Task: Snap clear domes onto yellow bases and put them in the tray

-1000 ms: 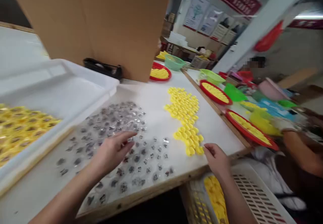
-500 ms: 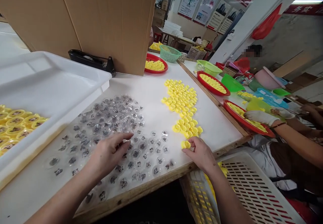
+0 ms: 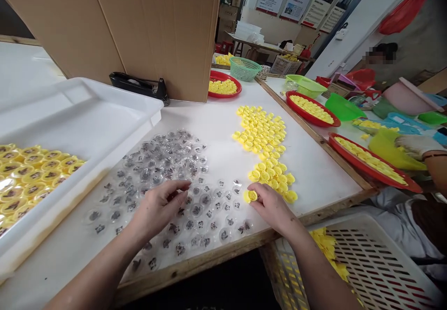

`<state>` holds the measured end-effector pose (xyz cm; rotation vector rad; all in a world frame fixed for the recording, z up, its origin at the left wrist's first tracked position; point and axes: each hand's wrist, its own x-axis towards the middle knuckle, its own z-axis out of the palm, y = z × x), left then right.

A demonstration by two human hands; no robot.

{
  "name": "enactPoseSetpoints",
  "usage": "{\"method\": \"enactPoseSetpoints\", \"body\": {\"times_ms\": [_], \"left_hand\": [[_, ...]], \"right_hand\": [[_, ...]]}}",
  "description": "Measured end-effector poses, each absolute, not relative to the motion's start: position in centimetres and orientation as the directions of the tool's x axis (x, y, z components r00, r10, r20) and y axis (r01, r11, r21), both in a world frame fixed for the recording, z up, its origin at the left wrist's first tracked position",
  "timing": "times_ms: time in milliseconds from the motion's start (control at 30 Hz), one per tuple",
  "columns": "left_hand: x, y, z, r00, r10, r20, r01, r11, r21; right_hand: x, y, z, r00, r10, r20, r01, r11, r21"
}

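Worktable [image 3: 220, 140], one, white-topped. Cardboard sheet [image 3: 157, 30], one, standing upright at its far side, with a fold line. White tray [image 3: 73, 121], one, at left, its near part bearing several rows of yellow printed pieces [image 3: 37, 175], cut off by the picture's border. Pale slotted crate [image 3: 370, 266], one, below the table at lower right. Red plates [image 3: 226, 97], three, each heaped with yellow pieces. Tape dispenser [image 3: 138, 86], one, black, against the cardboard. Hands, two: the left hand [image 3: 159, 207] hung over the discs, thumb and forefinger slightly apart, the other fingers mostly hidden; the right hand [image 3: 274, 207] pinched one yellow cup [image 3: 250, 196] between thumb and fingers, just beside the nearest loose cups. Loose yellow cups [image 3: 263, 131], several dozen, massed right of centre. Clear discs [image 3: 167, 154] with dark prints, many dozens, overlapping too closely for an exact count. The wooden front edge [image 3: 209, 259] passed under both forearms; a wooden rail [image 3: 314, 135] bounded the right. White tabletop lay open between discs and loose cups, broadening toward the cardboard, with another strip between cups and rail.
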<state>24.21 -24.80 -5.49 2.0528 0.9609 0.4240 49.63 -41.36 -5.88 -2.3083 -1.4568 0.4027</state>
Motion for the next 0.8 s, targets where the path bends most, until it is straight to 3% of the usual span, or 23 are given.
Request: {"method": "enactPoseSetpoints", "body": {"times_ms": [133, 233, 300, 367, 467, 533, 700, 800], "left_hand": [[25.0, -25.1, -4.5, 0.598, 0.776, -0.2, 0.454, -0.121, 0.883], [26.6, -26.1, -3.7, 0.685, 0.657, -0.316, 0.219, 0.229, 0.949], [27.6, -26.7, -3.5, 0.768, 0.547, -0.334, 0.024, 0.496, 0.868], [28.2, -26.8, -3.7, 0.804, 0.507, -0.312, -0.126, 0.657, 0.743], [28.0, -26.2, -4.3, 0.775, 0.559, -0.294, -0.264, 0.709, 0.654], [27.6, -25.4, -4.7, 0.751, 0.588, -0.3, -0.304, 0.711, 0.634], [27.2, -23.9, -4.7, 0.68, 0.659, -0.323, -0.395, 0.7, 0.596], [27.4, -23.9, -4.7, 0.655, 0.669, -0.35, -0.405, 0.702, 0.585]], "right_hand": [[48.6, -40.4, -4.4, 0.39, 0.921, -0.003, 0.808, -0.344, -0.478], [46.0, -38.4, -2.4, 0.33, 0.942, 0.068, 0.8, -0.241, -0.55], [44.0, -36.7, -1.1, 0.255, 0.961, 0.108, 0.769, -0.134, -0.625], [42.7, -35.2, -0.3, 0.195, 0.974, 0.119, 0.715, -0.058, -0.696], [42.5, -34.1, -0.5, 0.193, 0.978, 0.072, 0.618, -0.064, -0.784], [43.1, -34.2, -1.6, 0.213, 0.976, 0.031, 0.617, -0.11, -0.779], [43.9, -35.1, -4.9, 0.133, 0.991, -0.021, 0.815, -0.121, -0.567], [43.4, -35.2, -5.7, 0.128, 0.991, -0.032, 0.85, -0.126, -0.512]]}}
